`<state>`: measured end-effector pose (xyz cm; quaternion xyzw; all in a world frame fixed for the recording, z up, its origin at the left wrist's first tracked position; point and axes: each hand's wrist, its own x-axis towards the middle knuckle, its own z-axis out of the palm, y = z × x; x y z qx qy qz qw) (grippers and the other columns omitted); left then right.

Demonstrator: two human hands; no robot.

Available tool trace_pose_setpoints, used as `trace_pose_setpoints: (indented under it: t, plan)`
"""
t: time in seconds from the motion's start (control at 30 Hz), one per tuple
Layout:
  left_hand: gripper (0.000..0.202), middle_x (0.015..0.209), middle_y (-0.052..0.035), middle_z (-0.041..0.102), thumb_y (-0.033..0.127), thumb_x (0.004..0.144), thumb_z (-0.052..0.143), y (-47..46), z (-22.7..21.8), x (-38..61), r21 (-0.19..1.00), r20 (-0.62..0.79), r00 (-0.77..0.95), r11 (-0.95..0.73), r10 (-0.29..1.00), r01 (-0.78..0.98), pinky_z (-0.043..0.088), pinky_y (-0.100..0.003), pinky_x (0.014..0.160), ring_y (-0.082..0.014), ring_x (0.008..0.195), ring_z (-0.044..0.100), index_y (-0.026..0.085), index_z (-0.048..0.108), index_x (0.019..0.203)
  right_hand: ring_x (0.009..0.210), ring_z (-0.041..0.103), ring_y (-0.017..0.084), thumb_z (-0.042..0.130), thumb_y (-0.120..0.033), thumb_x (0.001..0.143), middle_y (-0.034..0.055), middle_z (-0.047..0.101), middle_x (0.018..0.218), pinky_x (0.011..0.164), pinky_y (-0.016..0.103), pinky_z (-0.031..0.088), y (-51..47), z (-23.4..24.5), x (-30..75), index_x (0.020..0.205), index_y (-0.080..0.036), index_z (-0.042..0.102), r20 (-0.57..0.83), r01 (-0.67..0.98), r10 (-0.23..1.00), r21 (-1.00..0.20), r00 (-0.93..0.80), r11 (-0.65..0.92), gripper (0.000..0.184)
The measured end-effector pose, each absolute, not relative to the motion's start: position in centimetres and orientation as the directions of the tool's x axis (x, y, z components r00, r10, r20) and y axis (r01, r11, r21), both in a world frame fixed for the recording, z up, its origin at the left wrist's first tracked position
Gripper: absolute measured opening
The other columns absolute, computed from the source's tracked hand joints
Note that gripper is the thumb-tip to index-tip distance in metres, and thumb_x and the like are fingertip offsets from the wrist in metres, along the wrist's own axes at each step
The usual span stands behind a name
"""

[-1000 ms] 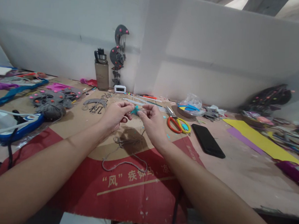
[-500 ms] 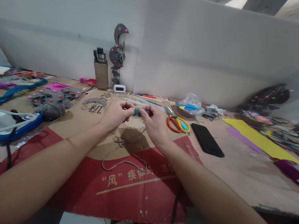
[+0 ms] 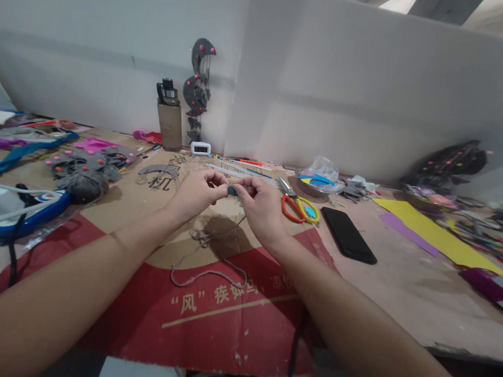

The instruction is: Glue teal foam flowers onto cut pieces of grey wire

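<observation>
Between my two hands, above the cardboard, is a small teal piece (image 3: 231, 190), mostly covered by fingertips; its kind cannot be made out. My left hand (image 3: 200, 192) pinches its left side with thumb and forefinger. On the other side my right hand (image 3: 257, 203) grips it in the same way, the remaining fingers curled. A grey yarn strand (image 3: 213, 272) runs down from near my right hand and lies in loose loops on the red and brown cardboard sheet (image 3: 135, 323) below.
Scissors (image 3: 300, 207) and a black phone (image 3: 348, 235) lie to the right, near a bowl holding plastic wrap (image 3: 319, 178). A bottle (image 3: 169, 119) and small clock (image 3: 201, 148) stand at the back. Leftward are a grey yarn ball (image 3: 87, 186) and a power strip (image 3: 31, 216).
Both hands stay almost in place. Less of the teal piece shows now, and it looks slightly turned between the fingertips. The yarn on the cardboard has not moved.
</observation>
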<state>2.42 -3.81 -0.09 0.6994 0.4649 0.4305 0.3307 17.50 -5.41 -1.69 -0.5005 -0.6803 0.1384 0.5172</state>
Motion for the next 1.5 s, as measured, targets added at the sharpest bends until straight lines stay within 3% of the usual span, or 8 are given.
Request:
trace_pose_setpoints:
  t: [0.93, 1.13, 1.37, 1.5]
  plan:
    - [0.014, 0.062, 0.0015, 0.056, 0.026, 0.067, 0.060, -3.3, -0.2, 2.0, 0.754, 0.385, 0.252, -0.460, 0.888, 0.468, 0.034, -0.021, 0.051, -0.0082, 0.054, 0.044, 0.014, 0.063, 0.074, 0.061, 0.045, 0.011, 0.057, -0.030, 0.079, -0.0004, 0.055, 0.065, 0.058, 0.024, 0.034, -5.1, -2.0, 17.8, 0.079, -0.017, 0.064, 0.546, 0.543, 0.838, -0.699, -0.013, 0.465, 0.015]
    - [0.012, 0.061, 0.0013, 0.056, 0.023, 0.066, 0.058, -3.0, -0.1, 1.7, 0.715, 0.398, 0.298, -0.497, 0.868, 0.492, 0.034, -0.021, 0.052, -0.0091, 0.056, 0.045, 0.015, 0.063, 0.073, 0.057, 0.042, 0.010, 0.054, -0.030, 0.079, -0.0013, 0.052, 0.062, 0.054, 0.023, 0.032, -5.1, -1.9, 17.6, 0.078, -0.016, 0.061, 0.484, 0.495, 0.874, -0.749, -0.046, 0.440, 0.016]
    - [0.010, 0.061, 0.0017, 0.055, 0.023, 0.066, 0.058, -2.6, -0.3, 1.7, 0.707, 0.370, 0.329, -0.493, 0.869, 0.507, 0.034, -0.021, 0.051, -0.0084, 0.054, 0.044, 0.016, 0.063, 0.070, 0.054, 0.038, 0.009, 0.052, -0.027, 0.076, -0.0035, 0.047, 0.059, 0.052, 0.022, 0.029, -4.6, -2.4, 17.7, 0.075, -0.017, 0.057, 0.447, 0.467, 0.890, -0.770, -0.090, 0.434, 0.010]
    - [0.014, 0.056, 0.0032, 0.053, 0.027, 0.066, 0.061, -2.3, -0.5, 1.5, 0.771, 0.280, 0.331, -0.416, 0.901, 0.481, 0.031, -0.020, 0.046, -0.0073, 0.049, 0.042, 0.016, 0.064, 0.073, 0.051, 0.035, 0.008, 0.053, -0.028, 0.074, -0.0053, 0.045, 0.057, 0.048, 0.021, 0.026, -4.4, -2.7, 17.9, 0.076, -0.017, 0.056, 0.386, 0.440, 0.916, -0.809, -0.105, 0.391, 0.011]
